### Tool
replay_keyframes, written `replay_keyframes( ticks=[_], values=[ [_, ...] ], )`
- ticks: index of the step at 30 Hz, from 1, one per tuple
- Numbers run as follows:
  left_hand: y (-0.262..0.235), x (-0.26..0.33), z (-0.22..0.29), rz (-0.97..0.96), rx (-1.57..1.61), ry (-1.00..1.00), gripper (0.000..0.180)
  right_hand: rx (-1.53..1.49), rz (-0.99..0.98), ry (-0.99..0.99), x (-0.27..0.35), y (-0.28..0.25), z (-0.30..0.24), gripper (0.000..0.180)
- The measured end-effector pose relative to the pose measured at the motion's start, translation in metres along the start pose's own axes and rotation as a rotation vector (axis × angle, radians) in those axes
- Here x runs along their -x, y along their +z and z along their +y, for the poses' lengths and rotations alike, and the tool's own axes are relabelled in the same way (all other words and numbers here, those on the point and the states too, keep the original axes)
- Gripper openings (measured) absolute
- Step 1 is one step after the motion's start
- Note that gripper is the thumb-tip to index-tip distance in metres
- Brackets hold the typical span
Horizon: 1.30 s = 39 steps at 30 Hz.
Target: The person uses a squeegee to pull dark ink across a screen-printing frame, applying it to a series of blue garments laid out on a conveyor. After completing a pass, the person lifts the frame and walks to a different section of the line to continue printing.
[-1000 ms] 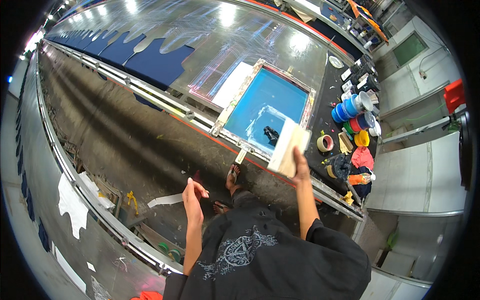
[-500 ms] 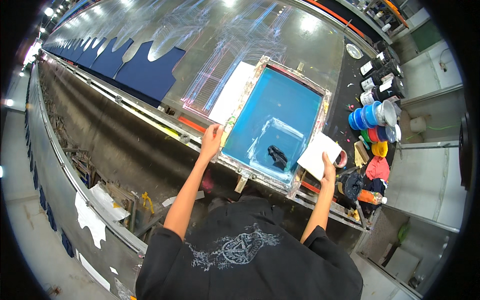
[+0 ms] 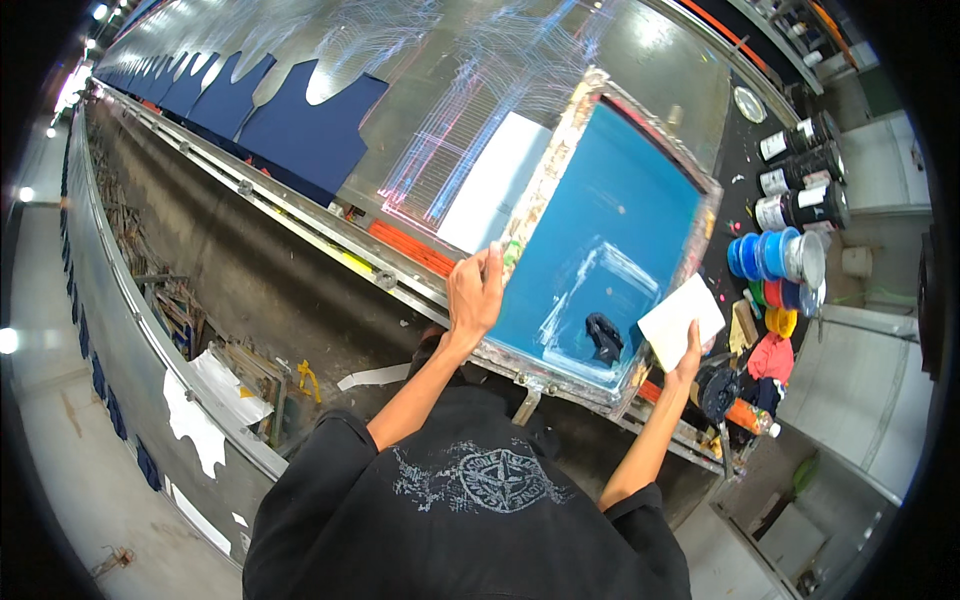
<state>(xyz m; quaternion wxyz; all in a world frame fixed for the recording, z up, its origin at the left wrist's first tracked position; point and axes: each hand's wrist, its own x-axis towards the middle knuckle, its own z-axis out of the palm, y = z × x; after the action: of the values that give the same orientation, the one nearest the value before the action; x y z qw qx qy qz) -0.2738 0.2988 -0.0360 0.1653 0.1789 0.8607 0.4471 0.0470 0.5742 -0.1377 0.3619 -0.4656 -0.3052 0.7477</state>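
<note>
We note screen frame [image 3: 612, 245] flat on bench [image 3: 420, 110], long axis running away from us toward upper right. Left hand [image 3: 475, 295] closed over frame's near-left rail. Right hand [image 3: 690, 352] at near-right corner, pinching white card [image 3: 681, 320]. Left hand nearer frame middle.

Printing screen frame [image 3: 560, 190]: rectangular, blue mesh, paint-crusted rim, dark ink blob near lower end, lying tilted on long glossy table [image 3: 400, 90]. White squeegee card [image 3: 680, 320]: flat, tilted, over frame's right lower rim.
</note>
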Motion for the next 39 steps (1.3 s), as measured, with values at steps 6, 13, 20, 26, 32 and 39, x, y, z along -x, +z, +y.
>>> replay_keyframes(
  ticks=[6, 13, 20, 26, 32, 39],
  values=[
    [-0.016, -0.085, -0.027, 0.166, 0.104, 0.162, 0.063, -0.028, 0.026, -0.170, 0.010, 0.062, -0.010, 0.054],
    [-0.073, -0.230, -0.099, -0.157, -0.082, -0.076, 0.079, 0.132, 0.323, -0.401, -0.019, 0.212, 0.083, 0.042],
    [-0.115, -0.266, -0.163, -0.123, -0.155, -0.163, 0.076, 0.068, 0.285, -0.296, -0.011, 0.267, 0.144, 0.039],
    [-0.124, -0.265, -0.182, -0.122, -0.180, -0.016, 0.067, 0.107, 0.305, -0.230, -0.008, 0.274, 0.152, 0.045],
    [-0.128, -0.253, -0.174, -0.042, -0.237, 0.146, 0.053, 0.099, 0.292, -0.172, -0.019, 0.269, 0.160, 0.048],
    [-0.145, -0.229, -0.162, 0.080, -0.099, 0.228, 0.036, 0.279, 0.214, -0.096, 0.005, 0.262, 0.115, 0.048]
  ],
)
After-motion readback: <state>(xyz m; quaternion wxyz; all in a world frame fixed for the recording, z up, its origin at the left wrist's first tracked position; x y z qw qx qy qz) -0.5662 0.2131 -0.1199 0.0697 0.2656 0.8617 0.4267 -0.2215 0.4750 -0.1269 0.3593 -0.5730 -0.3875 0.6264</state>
